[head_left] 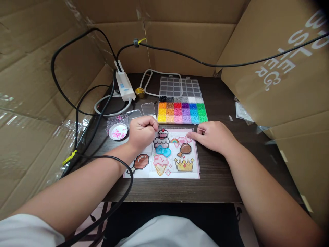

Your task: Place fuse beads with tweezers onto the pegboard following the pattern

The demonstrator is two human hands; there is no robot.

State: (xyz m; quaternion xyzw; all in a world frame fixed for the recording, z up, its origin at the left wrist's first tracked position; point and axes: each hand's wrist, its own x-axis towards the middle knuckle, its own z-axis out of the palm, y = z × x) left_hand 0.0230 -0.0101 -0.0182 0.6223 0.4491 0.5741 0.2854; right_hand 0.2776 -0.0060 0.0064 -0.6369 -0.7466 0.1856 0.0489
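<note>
A clear pegboard point(196, 161) lies over a printed pattern sheet point(138, 174) with pixel pictures. On it are beadwork figures, among them a cupcake point(162, 139), a blue bow point(163, 151), a drumstick point(185, 149) and a crown point(184, 165). My left hand point(144, 132) is closed at the board's upper left, beside the cupcake; whatever its fingertips pinch is hidden. At the upper right corner my right hand point(214, 135) rests with its thumb on the board and its other fingers curled. Near the thumb are a small rainbow point(175, 141) and pink beads point(183, 140).
Behind the board stands an open bead box point(182, 109) sorted by colour. A white dish point(118, 131) of pink beads sits at left, partly over another pegboard point(110, 120). A power strip point(125, 84), black cables point(77, 123) and cardboard walls point(180, 41) surround the table.
</note>
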